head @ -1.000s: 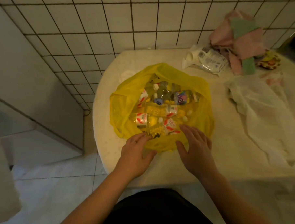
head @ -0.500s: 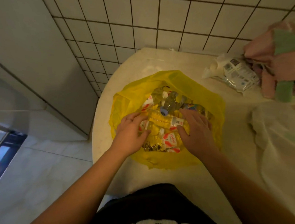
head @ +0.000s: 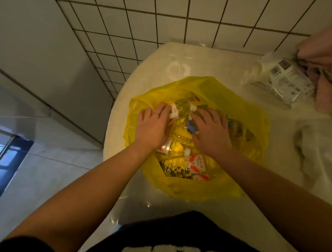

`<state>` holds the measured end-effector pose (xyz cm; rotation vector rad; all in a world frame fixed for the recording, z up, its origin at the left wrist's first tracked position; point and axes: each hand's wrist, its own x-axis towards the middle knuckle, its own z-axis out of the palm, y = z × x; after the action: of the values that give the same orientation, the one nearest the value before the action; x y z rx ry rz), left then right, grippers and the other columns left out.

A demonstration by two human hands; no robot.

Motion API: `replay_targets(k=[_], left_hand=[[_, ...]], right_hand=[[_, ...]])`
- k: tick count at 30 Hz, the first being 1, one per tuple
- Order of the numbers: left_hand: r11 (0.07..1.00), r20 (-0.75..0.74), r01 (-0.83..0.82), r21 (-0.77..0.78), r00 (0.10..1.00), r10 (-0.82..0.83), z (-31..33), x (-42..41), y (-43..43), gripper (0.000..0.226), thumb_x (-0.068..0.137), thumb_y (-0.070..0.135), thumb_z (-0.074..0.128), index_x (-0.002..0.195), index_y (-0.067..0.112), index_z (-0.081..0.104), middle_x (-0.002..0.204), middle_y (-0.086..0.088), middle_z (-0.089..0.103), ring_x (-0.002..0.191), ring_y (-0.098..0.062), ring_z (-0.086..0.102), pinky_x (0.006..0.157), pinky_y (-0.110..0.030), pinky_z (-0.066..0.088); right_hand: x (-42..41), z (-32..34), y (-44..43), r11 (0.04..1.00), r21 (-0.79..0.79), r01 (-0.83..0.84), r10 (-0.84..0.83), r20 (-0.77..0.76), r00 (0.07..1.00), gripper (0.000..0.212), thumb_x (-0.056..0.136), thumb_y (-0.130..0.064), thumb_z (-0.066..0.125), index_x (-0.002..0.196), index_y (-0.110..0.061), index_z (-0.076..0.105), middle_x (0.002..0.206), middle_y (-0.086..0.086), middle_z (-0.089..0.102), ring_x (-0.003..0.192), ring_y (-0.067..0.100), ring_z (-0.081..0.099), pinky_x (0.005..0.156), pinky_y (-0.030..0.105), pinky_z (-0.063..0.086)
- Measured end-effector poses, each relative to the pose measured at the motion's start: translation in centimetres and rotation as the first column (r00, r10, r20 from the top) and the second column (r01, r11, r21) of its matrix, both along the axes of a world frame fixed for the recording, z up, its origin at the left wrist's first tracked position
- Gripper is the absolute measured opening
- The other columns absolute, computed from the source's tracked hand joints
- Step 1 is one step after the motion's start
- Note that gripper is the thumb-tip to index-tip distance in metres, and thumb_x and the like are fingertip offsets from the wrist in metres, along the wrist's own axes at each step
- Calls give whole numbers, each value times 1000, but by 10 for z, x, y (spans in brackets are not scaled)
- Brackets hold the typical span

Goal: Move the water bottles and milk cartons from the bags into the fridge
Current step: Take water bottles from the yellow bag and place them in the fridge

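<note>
Head view: we see both hands down in the open yellow bag (head: pixel 241 114), which sits on the pale round table (head: pixel 211 59) by the tiled wall (head: pixel 165 26). The left hand (head: pixel 153 125) lies over a clear water bottle (head: pixel 181 109) with a red-and-white label. The right hand (head: pixel 212 130) spreads across more bottles beside a blue cap (head: pixel 191 128). We cannot tell whether either hand grips anything, since the palms hide what lies beneath. A white packet (head: pixel 285 83) lies well apart on the right.
</note>
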<state>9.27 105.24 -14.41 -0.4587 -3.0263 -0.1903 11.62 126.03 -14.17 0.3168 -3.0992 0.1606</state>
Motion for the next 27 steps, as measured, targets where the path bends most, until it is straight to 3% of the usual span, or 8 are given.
replay_targets(k=[4, 9, 15, 19, 22, 25, 27], left_hand=[[997, 5, -30, -73, 1000, 30, 7, -17, 9, 58, 86, 43, 58, 136, 17, 46, 139, -7, 46, 113, -35, 48, 91, -46, 37], [972, -1, -84, -220, 996, 86, 9, -24, 25, 50, 90, 39, 61, 129, 12, 46, 132, -11, 49, 112, -35, 50, 91, -45, 38], [954, 2, -61, -294, 998, 65, 5, -21, 27, 46, 87, 34, 65, 126, 13, 52, 130, -12, 48, 111, -33, 48, 93, -46, 37], [980, 50, -53, -194, 997, 64, 6, -17, 21, 60, 77, 44, 73, 126, 17, 50, 131, -9, 45, 115, -34, 44, 93, -46, 34], [993, 36, 1, -122, 999, 4, 9, -3, 12, 62, 70, 47, 74, 123, 23, 52, 125, -4, 49, 112, -32, 45, 90, -45, 34], [1000, -41, 6, -24, 999, -7, 11, 17, 4, 63, 65, 47, 73, 123, 28, 55, 123, 0, 52, 105, -30, 48, 86, -43, 34], [997, -63, -19, 75, 998, 24, 17, 27, 1, 63, 66, 47, 73, 124, 32, 54, 124, 3, 53, 105, -29, 48, 88, -44, 34]], right_hand=[[-8, -3, 2, 991, 120, -64, 60, 37, 998, 53, 74, -32, 74, 125, -25, 59, 147, 7, 43, 138, 36, 31, 106, 59, 31], [-12, -9, 9, 973, 185, -135, 139, -7, 990, 47, 65, -20, 87, 106, -30, 67, 138, 5, 51, 134, 38, 33, 102, 60, 35], [6, -4, 33, 957, 172, -232, 253, -111, 961, 51, 67, -13, 82, 113, -25, 63, 140, -1, 52, 139, 34, 33, 105, 58, 32], [11, 5, 45, 963, 62, -261, 267, -292, 918, 39, 77, -10, 75, 114, -20, 64, 135, -3, 58, 137, 30, 40, 101, 50, 38], [11, 20, 44, 962, -94, -257, 196, -420, 886, 29, 87, -22, 70, 115, -17, 63, 129, -2, 63, 128, 28, 52, 92, 43, 44], [19, 36, 42, 931, -279, -236, 102, -423, 901, 35, 92, -33, 58, 119, -12, 62, 126, 3, 65, 126, 25, 55, 89, 42, 50], [25, 43, 41, 901, -378, -211, 45, -402, 915, 33, 92, -27, 61, 120, -10, 60, 128, 5, 64, 127, 26, 54, 91, 43, 52]])
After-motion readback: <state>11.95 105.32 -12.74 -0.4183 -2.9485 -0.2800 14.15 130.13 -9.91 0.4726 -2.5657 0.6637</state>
